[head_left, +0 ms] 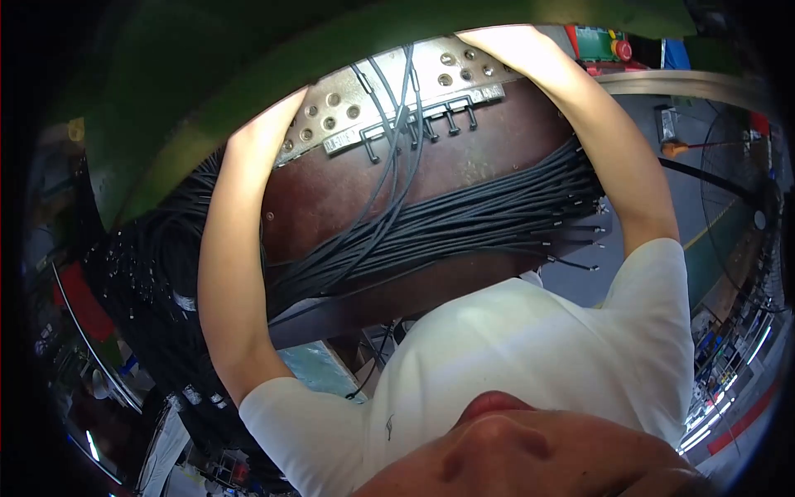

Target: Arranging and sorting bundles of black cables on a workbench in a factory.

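Both my forearms reach up toward a metal mold plate with round holes. My left forearm runs up its left side and my right forearm its right side. A dark green edge across the top covers both hands, so what they hold is hidden. A few black cables pass down from under that edge over the plate. Along the plate's near side a metal bar carries a row of black molded pieces. On the brown table nearer me lies a thick bundle of black cables.
Many more black cables hang in a mass at the left. A red emergency button sits on a green box at the upper right. Beyond the right arm stand a curved pale rim and a fan with a wire cage.
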A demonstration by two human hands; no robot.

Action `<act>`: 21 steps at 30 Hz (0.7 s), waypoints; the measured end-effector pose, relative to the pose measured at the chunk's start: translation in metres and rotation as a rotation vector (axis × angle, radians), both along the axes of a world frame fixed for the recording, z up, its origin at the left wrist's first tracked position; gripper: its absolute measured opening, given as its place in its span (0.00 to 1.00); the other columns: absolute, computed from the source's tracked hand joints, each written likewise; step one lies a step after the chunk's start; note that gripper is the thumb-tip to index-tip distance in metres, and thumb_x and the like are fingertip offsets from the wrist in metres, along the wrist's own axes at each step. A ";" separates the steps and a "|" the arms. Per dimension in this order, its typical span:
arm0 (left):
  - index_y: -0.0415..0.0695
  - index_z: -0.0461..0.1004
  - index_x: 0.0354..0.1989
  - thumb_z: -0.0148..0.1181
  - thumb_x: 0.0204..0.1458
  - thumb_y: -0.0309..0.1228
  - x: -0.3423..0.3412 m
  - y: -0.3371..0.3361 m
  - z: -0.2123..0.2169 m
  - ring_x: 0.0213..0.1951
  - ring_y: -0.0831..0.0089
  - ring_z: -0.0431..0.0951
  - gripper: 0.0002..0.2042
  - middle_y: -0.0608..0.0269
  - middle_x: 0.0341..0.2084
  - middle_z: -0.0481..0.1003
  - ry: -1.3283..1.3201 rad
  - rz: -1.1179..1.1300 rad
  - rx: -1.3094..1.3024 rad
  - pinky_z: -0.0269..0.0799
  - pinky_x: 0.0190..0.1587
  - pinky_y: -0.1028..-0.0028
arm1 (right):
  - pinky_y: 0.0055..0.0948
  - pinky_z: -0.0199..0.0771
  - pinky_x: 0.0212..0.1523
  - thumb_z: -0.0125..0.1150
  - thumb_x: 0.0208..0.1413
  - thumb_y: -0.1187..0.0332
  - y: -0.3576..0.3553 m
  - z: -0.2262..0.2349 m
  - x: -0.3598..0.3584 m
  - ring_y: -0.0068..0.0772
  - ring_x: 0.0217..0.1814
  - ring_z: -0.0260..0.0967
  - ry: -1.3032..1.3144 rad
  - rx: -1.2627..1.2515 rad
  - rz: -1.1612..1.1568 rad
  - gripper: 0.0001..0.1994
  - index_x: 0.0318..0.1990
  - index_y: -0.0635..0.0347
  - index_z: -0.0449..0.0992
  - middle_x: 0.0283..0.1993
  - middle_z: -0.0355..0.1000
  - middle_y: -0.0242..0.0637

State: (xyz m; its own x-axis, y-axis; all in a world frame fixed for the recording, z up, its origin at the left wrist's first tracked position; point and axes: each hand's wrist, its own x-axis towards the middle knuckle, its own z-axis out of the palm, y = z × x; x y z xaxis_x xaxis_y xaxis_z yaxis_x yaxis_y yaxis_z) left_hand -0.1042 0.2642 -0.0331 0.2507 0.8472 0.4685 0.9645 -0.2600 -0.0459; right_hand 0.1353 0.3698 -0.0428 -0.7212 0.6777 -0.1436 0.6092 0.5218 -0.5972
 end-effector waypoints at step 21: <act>0.43 0.74 0.45 0.49 0.54 0.36 0.044 -0.369 -0.124 0.47 0.52 0.71 0.15 0.50 0.44 0.73 -0.217 0.524 -1.091 0.65 0.52 0.58 | 0.41 0.61 0.58 0.55 0.51 0.70 -0.275 -0.169 0.282 0.46 0.56 0.62 -0.179 0.111 -0.328 0.18 0.51 0.60 0.70 0.54 0.67 0.44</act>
State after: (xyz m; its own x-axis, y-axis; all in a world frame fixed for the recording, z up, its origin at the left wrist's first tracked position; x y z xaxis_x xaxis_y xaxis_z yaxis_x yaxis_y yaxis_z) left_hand -0.0597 -0.1052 -0.1571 -0.2328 0.7959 -0.5588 0.9244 0.3596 0.1271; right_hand 0.4176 0.0948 -0.2114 -0.4338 0.8866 -0.1602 0.8438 0.3375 -0.4173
